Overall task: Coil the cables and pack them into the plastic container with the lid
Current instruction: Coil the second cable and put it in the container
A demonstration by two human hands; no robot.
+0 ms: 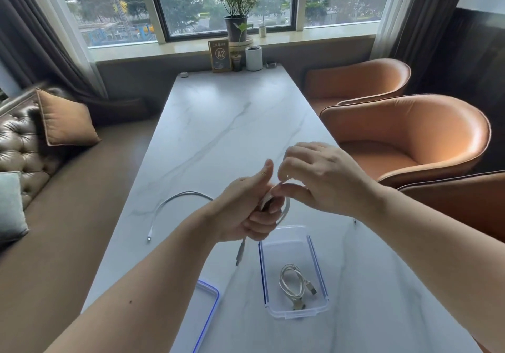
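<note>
**Half-coiled: white cable (285,211) above the container (297,314)**

L hand (246,210) is up over the container's far edge, fingers curled round a small coil of the white cable, thumb sticking up. R hand (319,177) is right beside it, thumb & forefinger pinching a strand at the coil's top. A plug (239,257) dangles just left of the container. The loose end trails across the table (218,123) further left. Inside the container lies one coiled cable (292,284). The lid (207,311) lies flat to the container's left.

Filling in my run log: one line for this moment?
step: coiling white cable; left hand: grips it; right hand: pinches it; container: one coiled cable inside; lid: off, on table
</note>
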